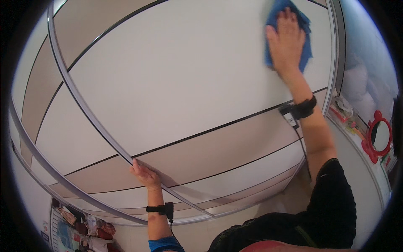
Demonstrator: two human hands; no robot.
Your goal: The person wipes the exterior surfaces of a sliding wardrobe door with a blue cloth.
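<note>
A wardrobe sliding door with pale panels (189, 82) and thin dark divider strips fills most of the view. My right hand (286, 44) lies flat over a blue cloth (307, 53), pressing it against the upper right of the large panel. Lower down on the left, my left hand (146, 174) has its fingers on the silver metal door stile (104, 127), gripping its edge. Both wrists wear black straps with a small device and a cable.
At the right, a white ledge (355, 135) carries a red-framed mirror (379, 135) and small items. Pale bulky bundles (357, 82) sit behind it. Curved metal rails (63, 181) run along the left. A rack with clothes and bags (85, 230) stands at the lower left, beside the tiled floor (189, 234).
</note>
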